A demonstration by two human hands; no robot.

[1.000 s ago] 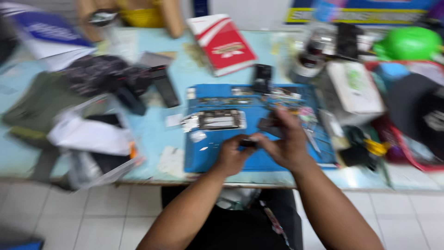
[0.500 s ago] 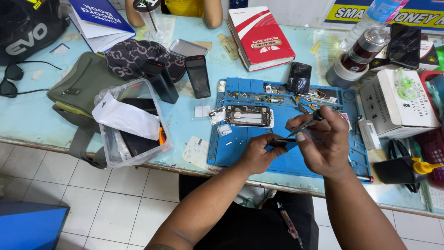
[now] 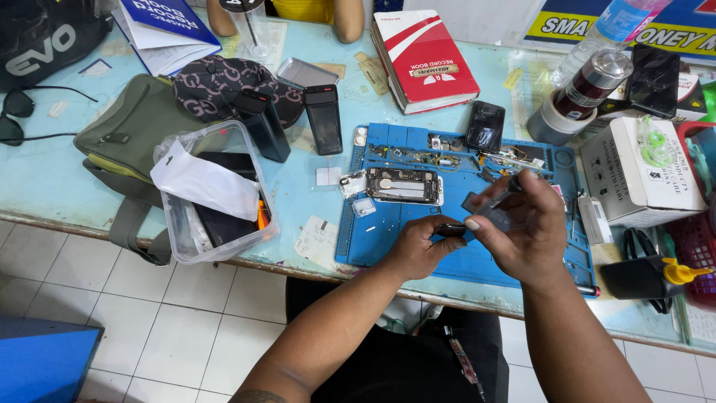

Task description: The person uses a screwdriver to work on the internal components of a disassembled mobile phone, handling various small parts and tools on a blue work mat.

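Closest in, both hands meet over the front edge of the blue repair mat (image 3: 388,250). The left hand (image 3: 419,248) is curled, its fingertips pinched shut on a small dark part (image 3: 451,230), thin and flat, too small to identify. The right hand (image 3: 522,231) is closed around a slim dark tool (image 3: 501,195), thumb and fingers gripping it, its tip angled down toward the small dark part; the hand covers most of the tool's length.

Just beyond the hands, an opened smartphone (image 3: 405,185) lies flat on the mat, back off, silvery insides showing. Loose components and screws scatter along the mat's far edge, beside a black phone (image 3: 485,126) lying face up.

Left of the mat on the pale blue surface (image 3: 45,179) sits a clear plastic tub (image 3: 224,224) holding a white pouch and dark items, with an olive bag (image 3: 127,134) next to it and a patterned cap (image 3: 216,86) behind. Two dark rectangular devices (image 3: 324,119) stand near them.

On the right, a white box (image 3: 641,175); a black bottle with a yellow nozzle (image 3: 641,276) is partly cut off at the edge.

Farther back lies a red and white book (image 3: 425,56), a tape roll (image 3: 548,123) and a plastic bottle (image 3: 597,37), its top out of view.
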